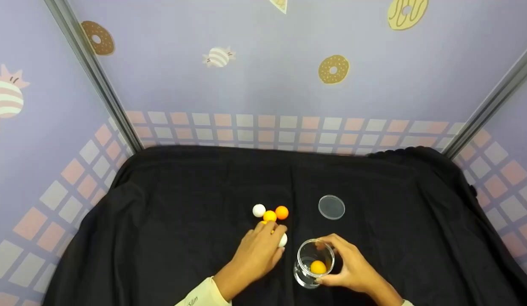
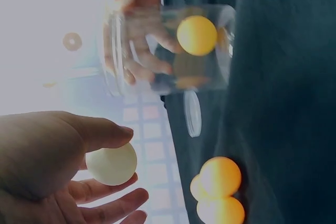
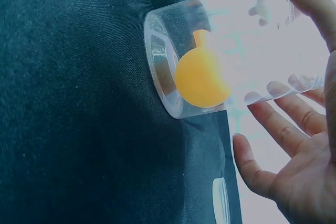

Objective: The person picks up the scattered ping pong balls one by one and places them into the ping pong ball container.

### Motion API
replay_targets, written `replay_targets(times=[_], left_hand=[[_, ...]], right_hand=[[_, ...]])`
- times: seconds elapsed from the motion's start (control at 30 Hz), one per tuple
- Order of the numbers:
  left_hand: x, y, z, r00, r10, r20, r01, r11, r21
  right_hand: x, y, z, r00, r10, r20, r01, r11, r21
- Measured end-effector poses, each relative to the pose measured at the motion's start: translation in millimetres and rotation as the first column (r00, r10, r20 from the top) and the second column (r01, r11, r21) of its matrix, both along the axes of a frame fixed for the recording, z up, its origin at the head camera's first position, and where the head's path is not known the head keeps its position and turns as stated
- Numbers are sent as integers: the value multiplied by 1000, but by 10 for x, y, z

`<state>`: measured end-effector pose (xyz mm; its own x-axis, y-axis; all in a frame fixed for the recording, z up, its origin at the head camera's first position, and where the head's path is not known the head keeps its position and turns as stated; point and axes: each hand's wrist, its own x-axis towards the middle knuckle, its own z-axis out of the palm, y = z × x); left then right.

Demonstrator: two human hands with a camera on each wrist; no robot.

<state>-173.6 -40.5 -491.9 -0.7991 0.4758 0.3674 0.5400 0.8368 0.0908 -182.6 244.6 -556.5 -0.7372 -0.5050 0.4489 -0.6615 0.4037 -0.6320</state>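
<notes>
Clear jar (image 1: 305,265): mouth upward over the tabletop, right of the middle and toward the near edge; cannot tell whether its base touches the cloth.
Orange ball inside (image 1: 318,267): 1, low in the jar.
Right hand (image 1: 350,265): thumb and fingers curled around the jar from its right side, close to the rim, holding it firmly enough to steady it.
Left hand (image 1: 257,248): left of the jar and apart from it, thumb and fingers in a narrow pinch on 1 ball.
Pinched white ball (image 2: 111,163): between the left thumb and fingers, outside the jar.
Loose orange balls (image 2: 220,177): 3 clustered on the cloth about the middle of the tabletop, 1 of them partly hidden by the left hand in the head view.
Loose white ball (image 1: 259,210): 1, at the left of that cluster.
Clear disc (image 1: 331,207): flat on the cloth, right of the cluster, nearer the far edge than the jar.
Black cloth (image 1: 195,195): covers the tabletop past its far corners.
Wall (image 1: 267,85): lavender, beyond the far edge, with doughnuts, sweets and pink-and-white squares.
</notes>
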Motion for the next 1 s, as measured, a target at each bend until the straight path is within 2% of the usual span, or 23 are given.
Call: replay_targets(times=[0.27, 0.47, 0.7, 0.87, 1.0], left_hand=[[85, 135, 58, 995, -101, -25, 103, 989, 110], [115, 224, 37, 989, -148, -21, 149, 977, 154], [154, 347, -18, 971, -233, -49, 238, 956, 173], [145, 403, -56, 966, -250, -65, 257, 954, 153], [140, 412, -65, 967, -254, -19, 253, 952, 172]], right_hand=[[6, -9, 2, 1000, 11, 17, -11, 1000, -20], [7, -12, 6, 1000, 14, 14, -13, 1000, -16], [8, -1, 11, 1000, 22, 13, -21, 1000, -23], [9, -7, 11, 1000, 20, 7, -20, 1000, -19], [9, -6, 9, 1000, 14, 1, -14, 1000, -12]])
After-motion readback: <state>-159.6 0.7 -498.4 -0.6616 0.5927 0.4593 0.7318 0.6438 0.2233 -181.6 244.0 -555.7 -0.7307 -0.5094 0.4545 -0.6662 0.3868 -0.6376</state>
